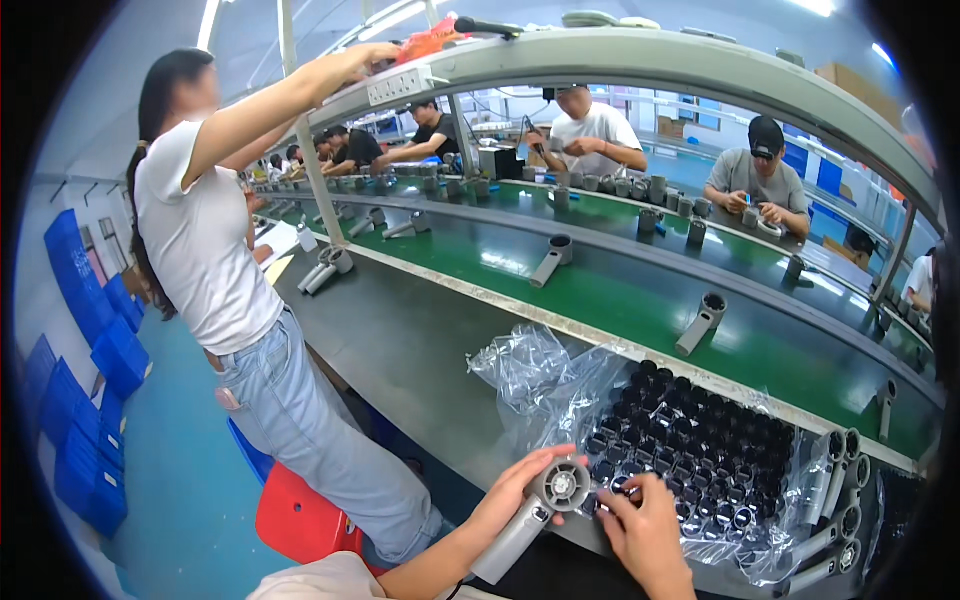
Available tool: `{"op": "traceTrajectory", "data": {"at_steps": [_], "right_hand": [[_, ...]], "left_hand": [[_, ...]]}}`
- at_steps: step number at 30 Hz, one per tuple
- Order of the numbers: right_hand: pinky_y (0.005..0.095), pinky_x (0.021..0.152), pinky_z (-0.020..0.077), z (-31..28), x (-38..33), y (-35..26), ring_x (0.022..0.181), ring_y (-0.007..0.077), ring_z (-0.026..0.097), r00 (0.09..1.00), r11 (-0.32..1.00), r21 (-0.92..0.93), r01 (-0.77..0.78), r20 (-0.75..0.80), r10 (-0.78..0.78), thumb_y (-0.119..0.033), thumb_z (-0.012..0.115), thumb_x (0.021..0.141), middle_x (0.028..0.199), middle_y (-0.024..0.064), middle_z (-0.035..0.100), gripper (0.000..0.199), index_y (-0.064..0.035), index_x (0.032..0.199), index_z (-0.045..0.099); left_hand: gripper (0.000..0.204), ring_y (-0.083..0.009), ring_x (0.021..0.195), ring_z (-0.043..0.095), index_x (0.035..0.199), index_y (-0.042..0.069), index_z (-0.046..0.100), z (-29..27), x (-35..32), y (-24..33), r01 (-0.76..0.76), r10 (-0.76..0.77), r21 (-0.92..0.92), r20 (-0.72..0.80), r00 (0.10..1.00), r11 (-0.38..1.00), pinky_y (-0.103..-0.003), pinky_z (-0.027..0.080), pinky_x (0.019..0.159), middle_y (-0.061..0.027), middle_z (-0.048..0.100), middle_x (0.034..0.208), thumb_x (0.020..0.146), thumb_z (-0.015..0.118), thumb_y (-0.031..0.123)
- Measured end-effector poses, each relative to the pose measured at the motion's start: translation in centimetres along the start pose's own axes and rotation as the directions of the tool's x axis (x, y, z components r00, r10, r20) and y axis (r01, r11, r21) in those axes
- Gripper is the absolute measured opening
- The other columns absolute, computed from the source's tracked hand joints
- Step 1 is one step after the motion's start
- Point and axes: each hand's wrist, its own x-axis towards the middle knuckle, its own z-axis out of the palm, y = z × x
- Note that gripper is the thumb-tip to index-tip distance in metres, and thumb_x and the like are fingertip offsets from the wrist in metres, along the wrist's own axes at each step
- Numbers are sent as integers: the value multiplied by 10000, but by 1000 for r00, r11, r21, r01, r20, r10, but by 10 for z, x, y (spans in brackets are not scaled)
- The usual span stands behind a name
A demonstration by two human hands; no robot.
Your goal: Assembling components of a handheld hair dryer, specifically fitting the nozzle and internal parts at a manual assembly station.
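My left hand is wrapped round a grey handheld fan, just below its round head. The head faces up and shows a spoked ring with a pale hub; the handle slants down to the left. Close to the right of that head, my right hand has thumb and fingers drawn together in a pinch. What the fingertips hold, if anything, is too small to make out. They are at the near left edge of rows of small glossy black parts, which lie on clear plastic wrap on the dark bench.
Several grey fan bodies lie at the right. Beyond the bench runs a green conveyor carrying more bodies. A person in a white shirt stands at the left beside a red stool, reaching to the overhead shelf. Co-workers sit across.
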Motion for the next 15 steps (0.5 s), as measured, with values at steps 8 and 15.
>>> {"op": "traceTrajectory", "data": {"at_steps": [8, 15], "right_hand": [[366, 716, 380, 3, 6, 8, 859, 262, 485, 994, 997, -45, 59, 89, -55, -112, 727, 692, 941, 107, 505, 271, -79, 949, 649], [366, 737, 427, -10, 8, 4, 843, 269, 515, 994, 1000, 18, 24, 104, -26, -98, 754, 647, 923, 87, 531, 243, -53, 832, 603]], "left_hand": [[390, -137, 865, 622, 1270, 37, 491, -5, 12, -4, 89, -91, -29, -66, 994, 996, -263, 551, 616, -70, 601, 1106, 984, 382, 280], [437, -205, 1061, 595, 1345, 51, 387, -4, 14, -5, 122, -122, -6, -63, 991, 993, -258, 557, 648, -115, 561, 1232, 986, 378, 300]]}}
